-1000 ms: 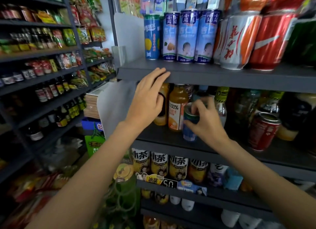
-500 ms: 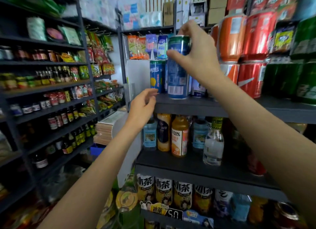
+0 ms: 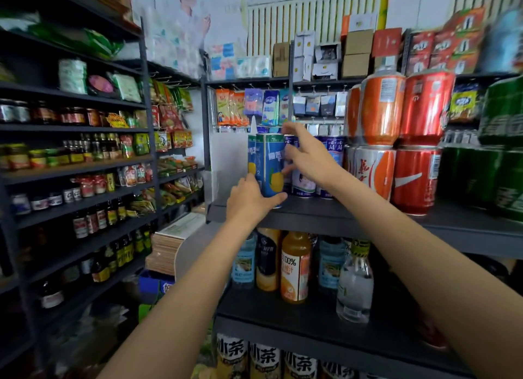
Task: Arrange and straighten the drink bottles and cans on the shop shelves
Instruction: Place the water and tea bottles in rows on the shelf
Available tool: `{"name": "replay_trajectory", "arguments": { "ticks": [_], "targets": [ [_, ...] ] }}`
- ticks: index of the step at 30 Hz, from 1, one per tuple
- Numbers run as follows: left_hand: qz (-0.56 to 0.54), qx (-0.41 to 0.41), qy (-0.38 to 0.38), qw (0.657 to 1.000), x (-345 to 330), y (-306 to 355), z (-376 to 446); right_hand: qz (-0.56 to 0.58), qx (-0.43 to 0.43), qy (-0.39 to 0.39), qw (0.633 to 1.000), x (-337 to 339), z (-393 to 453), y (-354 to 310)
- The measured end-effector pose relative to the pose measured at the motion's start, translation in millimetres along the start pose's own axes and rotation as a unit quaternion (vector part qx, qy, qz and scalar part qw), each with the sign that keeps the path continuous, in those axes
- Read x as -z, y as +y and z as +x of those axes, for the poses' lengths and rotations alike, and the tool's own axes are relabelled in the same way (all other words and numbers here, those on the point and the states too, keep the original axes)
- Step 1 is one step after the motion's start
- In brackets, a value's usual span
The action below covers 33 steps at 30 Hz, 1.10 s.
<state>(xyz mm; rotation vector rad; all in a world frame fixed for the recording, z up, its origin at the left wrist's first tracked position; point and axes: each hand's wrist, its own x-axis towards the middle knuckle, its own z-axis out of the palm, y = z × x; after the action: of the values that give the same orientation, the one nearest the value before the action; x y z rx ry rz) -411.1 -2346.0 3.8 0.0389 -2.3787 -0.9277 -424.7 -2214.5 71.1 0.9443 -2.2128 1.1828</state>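
A tall blue can [image 3: 270, 166] stands upright at the front edge of the dark shelf [image 3: 311, 214]. The left hand [image 3: 249, 201] grips its base; the right hand [image 3: 307, 157] touches its upper right side with fingers spread. Orange and red cans [image 3: 396, 141] stack to its right, and bottles [image 3: 294, 265] stand on the shelf below.

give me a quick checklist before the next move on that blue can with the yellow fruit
1. Left hand holds the base of the blue can: ok.
2. Can upright on the upper shelf: ok.
3. Can sits near the shelf's front edge, ahead of the blue-and-white cans: not ok, needs pushing back.
4. Right hand grips something: cannot tell, fingers spread beside the can.
5. Label facing out: ok, fruit shows.
6. Stacked orange can stable: cannot tell.
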Motion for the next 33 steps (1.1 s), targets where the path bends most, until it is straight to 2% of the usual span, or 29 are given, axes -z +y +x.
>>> {"name": "replay_trajectory", "arguments": {
  "ticks": [3, 5, 8, 12, 17, 27, 30, 33],
  "targets": [
    [-0.024, 0.037, -0.04, 0.998, 3.9, -4.1, 13.8, 0.058, -0.077, -0.021, 0.995, -2.4, -10.5, 20.6],
    [-0.035, 0.046, -0.045, 0.997, 8.8, -6.4, 22.8, 0.085, -0.128, -0.08, 0.985, -11.4, -14.0, 34.6],
    [-0.01, 0.06, -0.014, 0.998, 13.0, -13.7, 35.4, 0.017, -0.131, -0.154, 0.979, -27.2, -9.5, 46.4],
    [0.037, 0.069, 0.011, 0.997, 11.9, -20.6, 44.1, -0.076, -0.11, -0.201, 0.97, -46.8, 8.3, 46.6],
    [0.058, 0.073, 0.024, 0.995, 6.5, -26.5, 54.9, -0.117, -0.086, -0.198, 0.969, -57.1, 17.6, 52.7],
    [0.087, 0.076, 0.008, 0.993, -2.9, -30.8, 63.1, -0.071, -0.103, -0.172, 0.977, -56.1, 19.8, 58.3],
    [0.059, 0.038, 0.092, 0.993, 0.1, -23.4, 44.6, -0.105, -0.05, -0.126, 0.985, -49.1, 3.2, 55.6],
    [-0.049, -0.095, 0.245, 0.964, -5.7, -24.5, -1.5, -0.135, 0.067, -0.047, 0.988, -22.1, -47.6, 39.2]
  ]
}}
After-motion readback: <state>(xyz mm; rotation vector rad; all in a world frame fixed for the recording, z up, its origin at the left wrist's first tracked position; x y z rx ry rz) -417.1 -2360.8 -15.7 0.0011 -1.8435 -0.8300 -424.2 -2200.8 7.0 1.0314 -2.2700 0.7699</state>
